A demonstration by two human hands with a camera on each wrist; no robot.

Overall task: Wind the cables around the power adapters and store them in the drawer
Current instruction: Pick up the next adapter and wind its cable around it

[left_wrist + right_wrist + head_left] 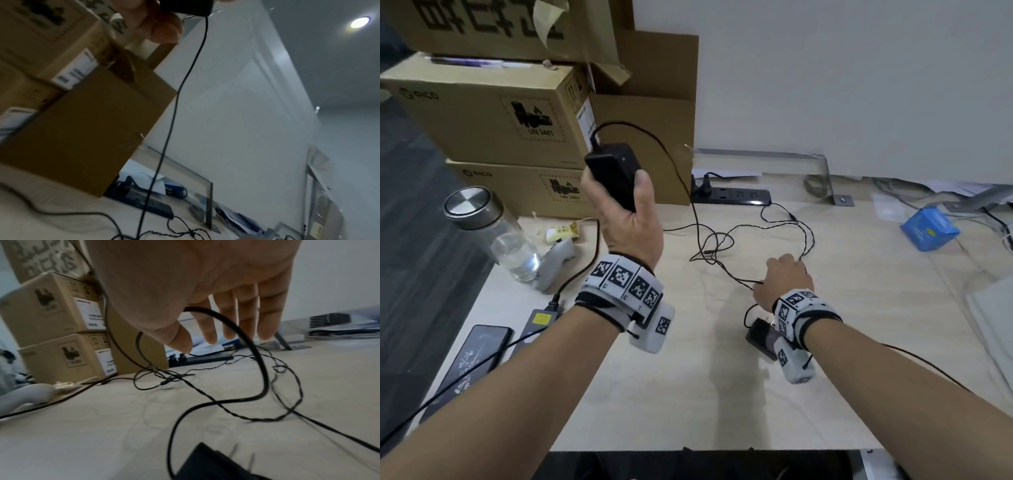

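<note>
My left hand point(626, 222) grips a black power adapter point(614, 173) and holds it up above the table's left side; its fingers point(164, 30) wrap the adapter point(185, 7). Its thin black cable point(671, 161) arcs right and drops into a loose tangle point(714, 246) on the table. My right hand point(786, 275) hovers low over that tangle, fingers point(246, 313) straight and pointing down, with a cable point(261, 369) running through the gap between thumb and forefinger. A second black adapter point(758, 337) with bare prongs point(252, 459) lies beneath my right wrist. No drawer is in view.
Stacked cardboard boxes point(482, 120) fill the back left. A black power strip point(736, 196) lies against the wall. At the left stand a glass bottle point(493, 233), a white controller point(556, 265), a grey adapter point(536, 323) and a phone point(474, 356). A blue box point(929, 231) sits far right.
</note>
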